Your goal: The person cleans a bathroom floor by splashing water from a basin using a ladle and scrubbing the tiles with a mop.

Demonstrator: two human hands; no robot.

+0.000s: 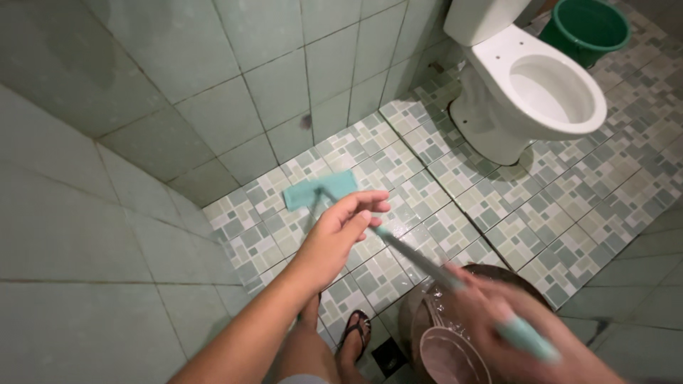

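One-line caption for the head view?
Both hands, left hand and right hand, hold a teal floor mop on the tiled floor near the toilet.

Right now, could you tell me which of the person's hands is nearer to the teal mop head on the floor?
Left. The left hand is on the handle just below the mop head; the right hand grips the handle's far end over the bucket.
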